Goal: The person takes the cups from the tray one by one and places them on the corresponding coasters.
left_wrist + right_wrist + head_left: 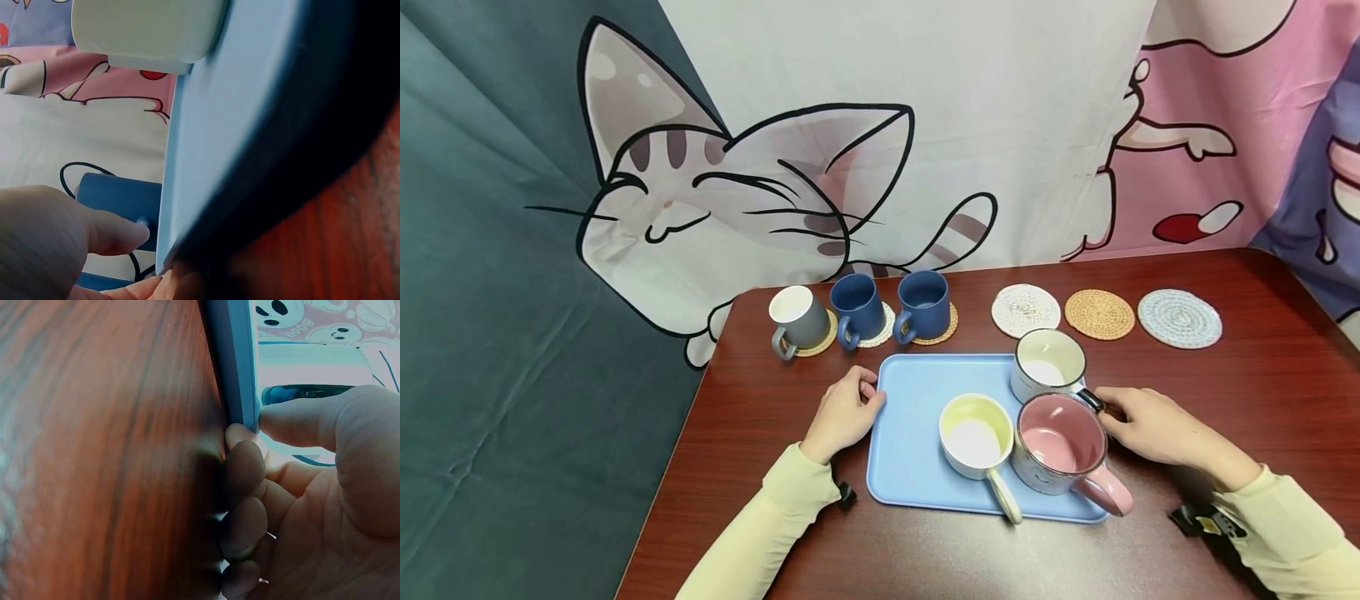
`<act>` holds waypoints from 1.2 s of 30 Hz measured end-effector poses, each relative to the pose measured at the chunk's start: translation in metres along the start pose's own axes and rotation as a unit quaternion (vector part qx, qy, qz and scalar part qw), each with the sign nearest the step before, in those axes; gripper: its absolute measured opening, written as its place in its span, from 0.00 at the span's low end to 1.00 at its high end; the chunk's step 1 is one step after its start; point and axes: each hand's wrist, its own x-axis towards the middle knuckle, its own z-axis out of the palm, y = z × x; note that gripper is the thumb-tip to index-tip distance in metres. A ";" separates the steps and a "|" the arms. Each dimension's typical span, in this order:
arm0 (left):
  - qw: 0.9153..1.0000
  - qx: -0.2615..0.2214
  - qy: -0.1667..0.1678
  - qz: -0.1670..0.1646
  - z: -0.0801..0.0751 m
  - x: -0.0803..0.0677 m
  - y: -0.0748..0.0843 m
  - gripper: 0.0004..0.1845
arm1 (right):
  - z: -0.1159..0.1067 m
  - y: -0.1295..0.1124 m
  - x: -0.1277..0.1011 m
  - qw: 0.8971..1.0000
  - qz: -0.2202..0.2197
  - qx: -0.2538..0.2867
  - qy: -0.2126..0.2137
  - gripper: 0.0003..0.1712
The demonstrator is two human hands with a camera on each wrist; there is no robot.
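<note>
A light blue tray lies on the table, carrying three vessels. A pale yellow long-handled cup stands near its middle, and a large mug with a pink inside and handle is close beside it. Behind the pink one is a cream mug with a black handle. My left hand grips the tray's left edge, thumb at the rim and fingertips low beside it in the left wrist view. At the opposite edge, my right hand pinches the tray, its thumb above and curled fingers underneath in the right wrist view.
Behind the tray at left, a grey mug and two blue mugs stand on round coasters. Three more coasters, white, tan and pale blue, lie at back right. A printed curtain hangs behind the table.
</note>
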 end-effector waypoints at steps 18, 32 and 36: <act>0.999 0.004 -0.050 0.010 0.000 0.001 -0.014 0.04 | -0.001 0.001 -0.001 0.999 0.010 0.051 0.011 0.15; 0.998 0.001 -0.065 0.016 0.000 0.003 -0.016 0.05 | -0.007 -0.019 -0.001 0.951 0.038 0.297 0.080 0.12; 0.998 -0.001 -0.066 0.015 -0.001 0.003 -0.015 0.04 | -0.004 -0.026 -0.004 0.960 0.029 0.266 0.088 0.08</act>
